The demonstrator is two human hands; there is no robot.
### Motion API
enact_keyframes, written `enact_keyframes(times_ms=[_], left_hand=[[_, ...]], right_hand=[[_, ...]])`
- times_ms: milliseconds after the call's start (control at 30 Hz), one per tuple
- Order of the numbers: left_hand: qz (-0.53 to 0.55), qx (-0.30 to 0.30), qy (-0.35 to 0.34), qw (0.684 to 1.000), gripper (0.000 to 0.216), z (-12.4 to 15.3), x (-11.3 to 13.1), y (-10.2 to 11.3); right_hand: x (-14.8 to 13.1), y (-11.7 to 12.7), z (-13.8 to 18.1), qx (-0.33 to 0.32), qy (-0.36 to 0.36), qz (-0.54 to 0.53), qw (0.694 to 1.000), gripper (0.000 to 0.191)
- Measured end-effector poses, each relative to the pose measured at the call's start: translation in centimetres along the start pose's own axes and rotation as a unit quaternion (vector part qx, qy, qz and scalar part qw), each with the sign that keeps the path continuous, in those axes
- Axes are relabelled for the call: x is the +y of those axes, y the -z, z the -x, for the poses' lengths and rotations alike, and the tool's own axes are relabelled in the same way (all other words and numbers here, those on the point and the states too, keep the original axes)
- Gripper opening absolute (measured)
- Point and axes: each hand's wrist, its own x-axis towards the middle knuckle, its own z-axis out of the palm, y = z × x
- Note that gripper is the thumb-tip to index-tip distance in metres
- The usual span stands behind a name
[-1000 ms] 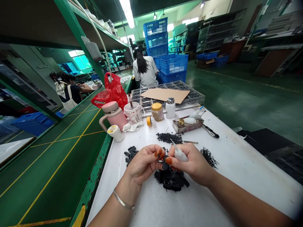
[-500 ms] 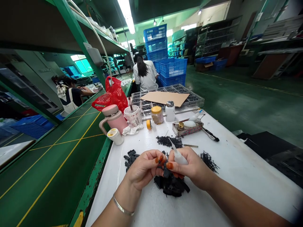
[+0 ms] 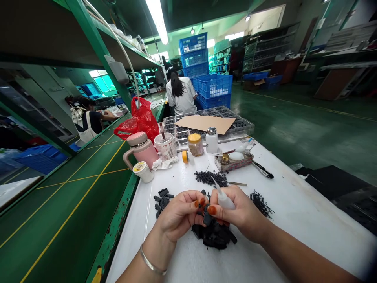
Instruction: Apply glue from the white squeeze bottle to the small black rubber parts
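My left hand point(image 3: 182, 210) pinches a small black plastic part point(image 3: 207, 217) between thumb and fingers. Close beside it, my right hand point(image 3: 238, 210) is closed around a white squeeze bottle point(image 3: 226, 200) whose thin nozzle points up and left; its thumb and fingertips also press on the black part. Beneath both hands lies a pile of black pieces point(image 3: 216, 237) on the white table. More black parts point(image 3: 162, 199) rest left of my left hand. Thin black pins point(image 3: 261, 204) are heaped right of my right hand, and small black rings point(image 3: 210, 177) lie beyond the hands.
A pink mug point(image 3: 143, 149), a white jar point(image 3: 143, 171), a yellow-lidded jar point(image 3: 195, 144) and a white pump bottle point(image 3: 211, 140) stand toward the back. Cardboard point(image 3: 206, 122) covers part of a divided tray. A green conveyor point(image 3: 73, 204) runs along the left. Two people sit farther off.
Both hands stay together over the pile, shifted very slightly downward in view. The black part and the squeeze bottle are still held.
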Motion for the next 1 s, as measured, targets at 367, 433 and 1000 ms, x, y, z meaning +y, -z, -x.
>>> enact_keyframes(times_ms=[367,433,1000], left_hand=[[0.008,0.011,0.007,1.000,0.020,-0.04,-0.07,0.01],[0.006,0.011,0.009,1.000,0.018,-0.04,-0.09,0.05],[-0.047,0.059,-0.003,0.997,0.015,0.00,0.21,0.09]], right_hand=[[-0.02,-0.04,0.02,-0.003,-0.001,-0.002,1.000,0.028],[0.00,-0.02,0.05,-0.005,0.000,-0.004,1.000,0.027],[-0.20,0.31,0.11,0.008,-0.010,0.150,0.989,0.035]])
